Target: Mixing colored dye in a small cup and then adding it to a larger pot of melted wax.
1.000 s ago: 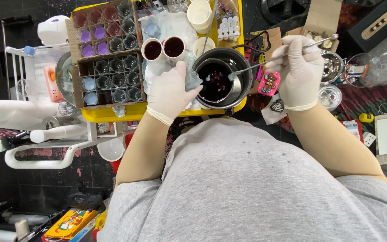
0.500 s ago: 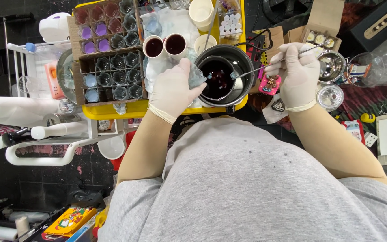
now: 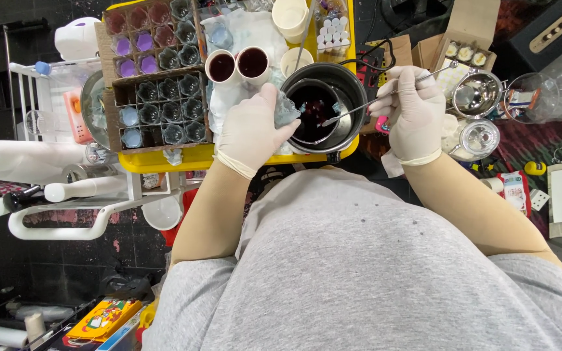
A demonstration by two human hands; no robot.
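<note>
- I look straight down over my grey shirt at a cluttered yellow tray [image 3: 164, 159] on a work table.
- My left hand [image 3: 250, 133], in a pale glove, is clenched around a crumpled bluish wad of cloth or paper [image 3: 285, 109], pressing it against the left rim of a black pot [image 3: 346, 117].
- The black pot sits at the right end of the yellow tray, directly in front of me, and holds a dark red liquid.
- My right hand [image 3: 415, 110], also gloved, grips a thin metal stirring rod [image 3: 385, 96] between fingers and thumb; the rod slants down to the left, its tip over or in the dark liquid, I cannot tell which.
- Just behind the pot stand two white cups [image 3: 237, 65] filled with the same dark red liquid, touching each other.
- To the left of my left hand lies a cardboard grid box [image 3: 157, 71] of small glass jars, some with purple or reddish fill, others clear.
- To the right of my right hand sit a shiny metal bowl [image 3: 476, 94] and a small glass dish [image 3: 481, 138], off the tray.
- At far left lies a roll of white paper towel [image 3: 8, 159].
</note>
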